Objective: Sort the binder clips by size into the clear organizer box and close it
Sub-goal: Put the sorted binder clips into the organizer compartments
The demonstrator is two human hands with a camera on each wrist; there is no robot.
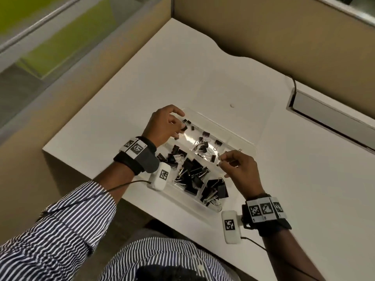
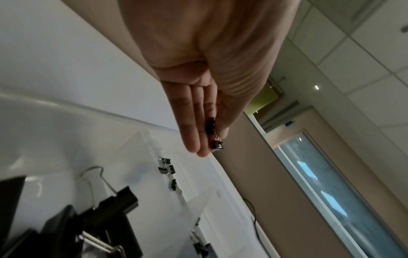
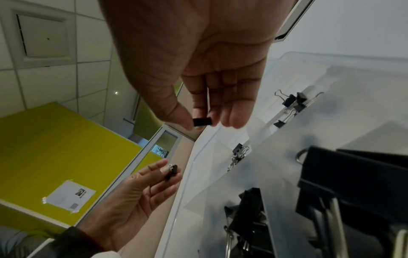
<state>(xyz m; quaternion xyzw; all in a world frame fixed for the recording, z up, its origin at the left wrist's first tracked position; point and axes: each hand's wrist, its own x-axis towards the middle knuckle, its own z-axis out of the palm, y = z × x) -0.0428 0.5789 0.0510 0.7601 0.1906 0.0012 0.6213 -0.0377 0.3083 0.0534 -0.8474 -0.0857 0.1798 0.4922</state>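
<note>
The clear organizer box [image 1: 215,123] lies open on the white table [image 1: 182,63]. Its near compartments hold large black binder clips [image 1: 215,192] and medium ones [image 1: 191,169]; small clips [image 1: 203,147] lie in the far part. My left hand [image 1: 181,126] hovers over the box's far left corner and pinches small black clips [image 2: 213,128] between thumb and fingers. My right hand [image 1: 220,160] hangs over the box's right side, pinching one small black clip [image 3: 202,121] between thumb and fingertip. In the right wrist view my left hand [image 3: 170,172] holds its clips just outside the box wall.
Beige partition walls [image 1: 263,33] close the desk at the back and left. A grey cable tray [image 1: 332,116] with a black cable [image 1: 294,84] sits at the right. The table's front edge [image 1: 142,201] runs just below the box. Bare tabletop lies behind the box.
</note>
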